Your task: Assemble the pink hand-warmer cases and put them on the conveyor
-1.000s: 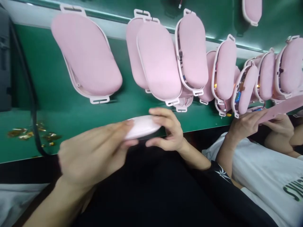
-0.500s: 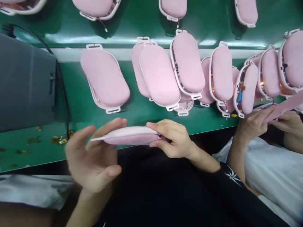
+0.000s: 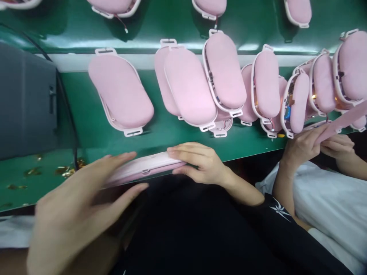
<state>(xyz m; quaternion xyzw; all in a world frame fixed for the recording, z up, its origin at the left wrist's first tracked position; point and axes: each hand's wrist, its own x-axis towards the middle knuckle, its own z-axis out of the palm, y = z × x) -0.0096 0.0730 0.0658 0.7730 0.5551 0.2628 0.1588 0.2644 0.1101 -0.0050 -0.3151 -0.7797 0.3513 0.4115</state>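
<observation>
Holding a pink-and-white case point(image 3: 146, 165) edge-on, right by the tabletop's point(image 3: 153, 140) near edge!
Pinching its right end with the right hand point(image 3: 197, 160) in a narrow grip, fingers above, thumb below; curving round its left end with the left hand point(image 3: 71, 210), grip wide, thumb clear, finger contact impossible to tell; facing a row of pink cases point(image 3: 189, 86), with a grey box point(image 3: 25, 99) and gold scraps point(image 3: 69, 170) off left.
</observation>
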